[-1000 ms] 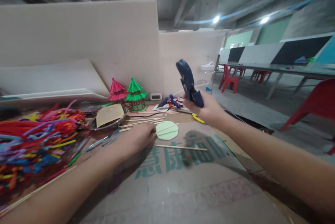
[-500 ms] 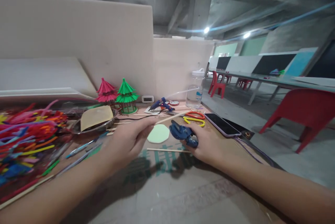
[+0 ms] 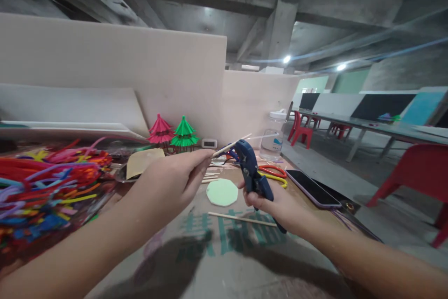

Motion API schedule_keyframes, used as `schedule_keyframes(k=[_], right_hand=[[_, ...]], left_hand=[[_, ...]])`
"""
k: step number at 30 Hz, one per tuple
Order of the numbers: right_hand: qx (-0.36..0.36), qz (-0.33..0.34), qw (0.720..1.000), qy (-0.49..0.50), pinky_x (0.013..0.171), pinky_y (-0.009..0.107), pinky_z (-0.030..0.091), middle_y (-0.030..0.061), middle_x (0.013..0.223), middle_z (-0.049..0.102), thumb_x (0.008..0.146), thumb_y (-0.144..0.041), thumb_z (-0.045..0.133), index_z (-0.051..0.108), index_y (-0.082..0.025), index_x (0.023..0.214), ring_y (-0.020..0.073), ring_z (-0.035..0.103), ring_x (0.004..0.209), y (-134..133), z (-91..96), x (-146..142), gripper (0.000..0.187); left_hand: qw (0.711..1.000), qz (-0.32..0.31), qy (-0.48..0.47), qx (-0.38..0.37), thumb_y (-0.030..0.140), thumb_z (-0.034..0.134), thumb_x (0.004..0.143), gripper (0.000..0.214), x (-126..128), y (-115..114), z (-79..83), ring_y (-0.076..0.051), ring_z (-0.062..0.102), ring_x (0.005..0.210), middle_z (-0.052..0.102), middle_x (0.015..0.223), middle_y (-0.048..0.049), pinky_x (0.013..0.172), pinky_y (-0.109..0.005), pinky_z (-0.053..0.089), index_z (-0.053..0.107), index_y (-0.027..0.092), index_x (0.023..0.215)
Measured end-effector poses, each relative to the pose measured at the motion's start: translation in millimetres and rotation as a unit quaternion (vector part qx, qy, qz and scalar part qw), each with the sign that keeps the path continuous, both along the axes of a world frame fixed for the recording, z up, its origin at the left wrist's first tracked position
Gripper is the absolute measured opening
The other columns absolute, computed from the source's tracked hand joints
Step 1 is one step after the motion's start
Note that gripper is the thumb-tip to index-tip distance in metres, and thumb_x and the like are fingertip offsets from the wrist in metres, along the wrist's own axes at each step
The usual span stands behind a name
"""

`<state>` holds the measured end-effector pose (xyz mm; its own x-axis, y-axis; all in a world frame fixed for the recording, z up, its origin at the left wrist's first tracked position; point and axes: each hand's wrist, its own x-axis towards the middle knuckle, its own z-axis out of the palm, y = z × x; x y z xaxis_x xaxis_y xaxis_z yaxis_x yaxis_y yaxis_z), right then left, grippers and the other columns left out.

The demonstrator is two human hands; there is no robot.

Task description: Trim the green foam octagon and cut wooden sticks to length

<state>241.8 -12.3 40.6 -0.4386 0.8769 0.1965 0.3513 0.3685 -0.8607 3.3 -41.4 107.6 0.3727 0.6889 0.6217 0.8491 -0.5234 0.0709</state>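
Between thumb and fingers, my left hand (image 3: 178,175) pinches a thin wooden stick (image 3: 231,145) that slants up to the right. My right hand (image 3: 280,202) is wrapped round dark blue hand cutters (image 3: 249,168), held upright with their head at the stick. Whether the jaws touch the stick I cannot tell. Below, a pale green eight-sided piece (image 3: 222,192) lies flat on the cardboard (image 3: 196,261). Another wooden stick (image 3: 238,218) rests nearer to me, its right end passing behind the cutters' handle.
Colourful pipe cleaners (image 3: 45,187) are heaped at left beside a metal bowl (image 3: 121,174). A pink paper tower (image 3: 160,130) and a green one (image 3: 184,132) stand behind. Scissors (image 3: 273,171), a phone (image 3: 313,188) and a water bottle (image 3: 272,138) occupy the right side.
The cutters have turned from lying sideways to upright, with their head raised to the stick. My left hand still holds the stick. The whole view has shifted, so things appear lower and further right.
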Motion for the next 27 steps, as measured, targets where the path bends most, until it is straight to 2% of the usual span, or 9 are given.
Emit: schedule_keyframes(k=[3, 7, 11, 14, 21, 27], right_hand=[[-0.013, 0.013, 1.0, -0.003, 0.076, 0.036, 0.044, 0.0062, 0.085, 0.059, 0.077, -0.067, 0.056, 0.059, -0.016, 0.108, 0.0221, 0.055, 0.081, 0, 5.6, -6, 0.059], [-0.03, 0.031, 0.999, 0.024, 0.069, 0.034, 0.043, 0.0053, 0.081, 0.057, 0.076, -0.072, 0.055, 0.057, -0.014, 0.109, 0.0199, 0.054, 0.075, 4, 3.5, -11, 0.067], [-0.047, 0.071, 0.995, 0.059, 0.068, 0.033, 0.042, 0.0043, 0.075, 0.058, 0.082, -0.069, 0.05, 0.055, -0.014, 0.105, 0.0183, 0.053, 0.071, 6, 2.2, -11, 0.06], [-0.059, 0.091, 0.991, 0.073, 0.072, 0.034, 0.042, 0.0056, 0.078, 0.06, 0.085, -0.066, 0.05, 0.056, -0.014, 0.103, 0.019, 0.056, 0.075, 7, 1.9, -8, 0.055], [-0.077, 0.113, 0.986, 0.1, 0.074, 0.035, 0.044, 0.007, 0.085, 0.062, 0.083, -0.065, 0.055, 0.057, -0.015, 0.113, 0.0207, 0.058, 0.082, 10, -2.4, -6, 0.058], [-0.064, 0.109, 0.989, 0.074, 0.071, 0.033, 0.043, 0.0068, 0.082, 0.062, 0.084, -0.066, 0.053, 0.057, -0.014, 0.111, 0.0191, 0.056, 0.077, 9, -2.8, -7, 0.059]], left_hand=[[0.999, 0.027, 0.01, -0.014, 0.033, 0.037, 0.094, 0.036, -6, -2, 7.0, -0.021, 0.069, 0.086, 0.075, 0.103, -0.0033, 0.072, -0.028, 0.05, 0.068, 0.024, 0.111], [0.997, 0.065, 0.029, -0.03, 0.034, 0.036, 0.092, 0.038, -13, -1, 10.3, -0.021, 0.069, 0.078, 0.076, 0.095, -0.0043, 0.067, -0.028, 0.048, 0.069, 0.024, 0.108], [0.994, 0.1, 0.039, -0.004, 0.037, 0.037, 0.092, 0.038, -15, 0, 9.5, -0.021, 0.067, 0.073, 0.075, 0.082, -0.0057, 0.063, -0.026, 0.046, 0.07, 0.023, 0.105], [0.992, 0.116, 0.047, 0.006, 0.038, 0.036, 0.093, 0.039, -14, 0, 7.7, -0.021, 0.067, 0.07, 0.073, 0.076, -0.006, 0.063, -0.027, 0.045, 0.07, 0.023, 0.102], [0.991, 0.122, 0.056, 0.013, 0.038, 0.036, 0.092, 0.037, -16, 1, 5.7, -0.02, 0.063, 0.064, 0.07, 0.071, -0.0059, 0.06, -0.027, 0.043, 0.07, 0.022, 0.097], [0.992, 0.073, 0.104, 0.01, 0.028, 0.036, 0.094, 0.031, -7, -4, 2.5, -0.018, 0.061, 0.065, 0.066, 0.071, -0.004, 0.057, -0.026, 0.039, 0.067, 0.022, 0.093]])
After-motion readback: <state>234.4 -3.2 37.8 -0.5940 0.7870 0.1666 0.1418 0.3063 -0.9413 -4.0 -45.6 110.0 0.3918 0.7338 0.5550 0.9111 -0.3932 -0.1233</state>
